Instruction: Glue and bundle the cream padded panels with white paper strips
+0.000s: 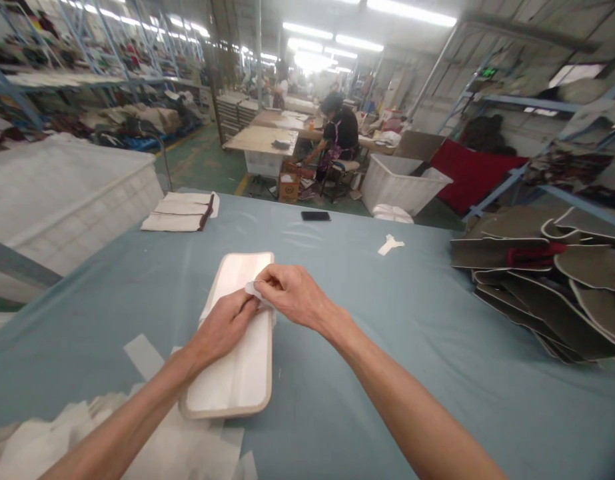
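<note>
A cream rounded-rectangular panel (247, 380) with a beige bound edge lies lengthwise in front of me, looking like a flat stack of fabric pieces. My left hand (227, 323) rests across its middle, fingers closed at a thin white strip (252, 289) that seems to go round the panel. From the right, my right hand (290, 293) pinches the strip between thumb and fingers, just above the left fingertips. Part of the strip is hidden beneath both hands.
Loose white strips (143, 355) and pale cloth pieces (62, 440) lie near left. Folded cream pieces (180, 212), a black phone (316, 216) and a white scrap (390, 245) lie farther back. Dark grey panels (537, 280) are piled right. A person (340, 130) sits beyond the table.
</note>
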`<action>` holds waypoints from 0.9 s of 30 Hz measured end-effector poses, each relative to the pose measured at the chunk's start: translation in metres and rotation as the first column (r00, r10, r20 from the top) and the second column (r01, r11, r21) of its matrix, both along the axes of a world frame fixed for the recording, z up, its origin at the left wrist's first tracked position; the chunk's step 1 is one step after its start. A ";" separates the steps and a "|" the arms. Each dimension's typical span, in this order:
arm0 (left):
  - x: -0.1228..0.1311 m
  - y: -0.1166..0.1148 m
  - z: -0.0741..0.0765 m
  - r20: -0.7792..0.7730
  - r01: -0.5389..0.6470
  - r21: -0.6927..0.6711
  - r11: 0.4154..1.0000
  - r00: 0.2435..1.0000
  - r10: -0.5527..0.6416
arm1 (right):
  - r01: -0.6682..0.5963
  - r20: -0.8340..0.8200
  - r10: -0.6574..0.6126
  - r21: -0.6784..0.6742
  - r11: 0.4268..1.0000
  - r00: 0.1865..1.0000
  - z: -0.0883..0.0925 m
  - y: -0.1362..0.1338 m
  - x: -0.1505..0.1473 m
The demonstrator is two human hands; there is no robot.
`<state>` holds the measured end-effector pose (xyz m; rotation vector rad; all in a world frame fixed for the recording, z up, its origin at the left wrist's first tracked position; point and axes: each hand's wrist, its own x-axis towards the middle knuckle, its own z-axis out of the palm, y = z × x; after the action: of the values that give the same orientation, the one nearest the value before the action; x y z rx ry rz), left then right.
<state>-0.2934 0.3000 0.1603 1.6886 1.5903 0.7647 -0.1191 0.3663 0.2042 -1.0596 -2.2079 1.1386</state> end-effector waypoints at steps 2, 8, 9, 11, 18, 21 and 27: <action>-0.001 -0.003 0.002 0.014 0.016 -0.032 0.999 1.000 -0.016 | -0.065 0.031 0.065 0.006 0.998 0.997 0.006 0.004 -0.006; 0.002 -0.008 -0.002 0.097 0.012 -0.034 0.999 0.995 -0.009 | -0.156 0.115 0.154 0.009 0.988 0.981 0.017 -0.002 -0.017; 0.002 -0.008 -0.005 0.116 0.001 -0.013 1.000 0.993 0.001 | -0.175 0.099 0.174 -0.001 0.985 0.980 0.017 -0.002 -0.016; 0.003 -0.008 -0.009 0.122 -0.029 0.010 1.000 0.992 0.027 | -0.149 -0.004 0.149 -0.030 0.988 0.989 0.013 0.000 -0.012; 0.007 -0.008 -0.006 0.078 -0.062 0.004 0.998 0.995 0.062 | 0.031 -0.015 -0.030 0.085 0.996 0.999 -0.021 0.001 0.021; 0.009 -0.007 -0.005 0.065 -0.060 -0.010 0.998 0.996 0.061 | -0.062 0.157 0.040 0.138 0.988 0.987 -0.031 -0.011 0.026; 0.010 -0.005 -0.002 0.002 -0.073 -0.060 0.995 0.997 0.073 | -0.153 0.506 0.006 0.249 0.956 0.862 -0.026 -0.023 0.020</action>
<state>-0.2837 0.2947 0.1580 1.5924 1.6637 0.7488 -0.0989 0.3429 0.1785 -1.2497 -2.7356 0.5809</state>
